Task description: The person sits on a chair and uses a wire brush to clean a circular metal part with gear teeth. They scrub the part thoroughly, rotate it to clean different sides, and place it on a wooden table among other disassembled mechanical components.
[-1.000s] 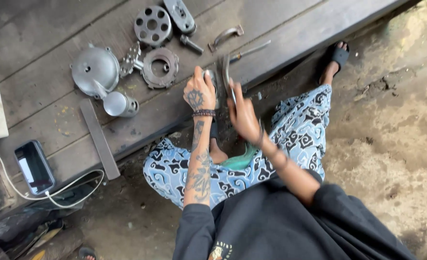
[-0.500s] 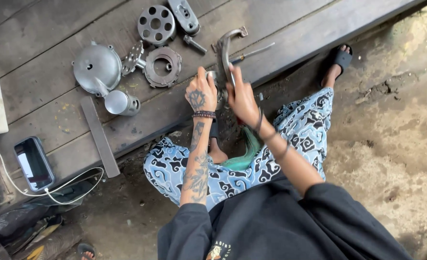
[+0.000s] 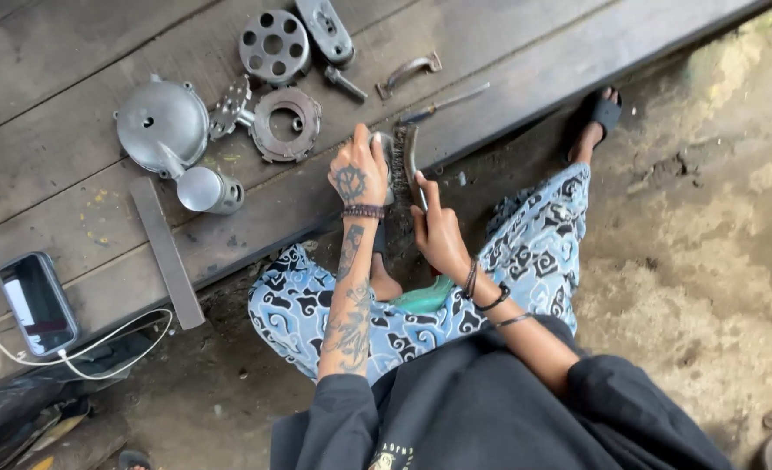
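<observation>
My left hand (image 3: 356, 177) rests at the near edge of the wooden platform (image 3: 507, 61), fingers closed over a small dark metal part (image 3: 387, 150) that is mostly hidden. Right beside it my right hand (image 3: 439, 233) grips the handle of a wire brush (image 3: 401, 165). The bristles lie against the part in my left hand. I sit on the dirt ground in blue patterned trousers (image 3: 534, 252).
On the platform lie a round metal cover (image 3: 161, 126), a small metal cup (image 3: 210, 190), a ring plate (image 3: 287, 124), a holed hub (image 3: 273, 42), a curved bracket (image 3: 410, 70), a thin rod (image 3: 445, 103) and a flat bar (image 3: 167, 252). A phone (image 3: 38, 302) with a white cable (image 3: 116, 344) lies at left.
My right hand pushed the brush away along the part, then drew it back toward me. My left hand stayed in place on the part.
</observation>
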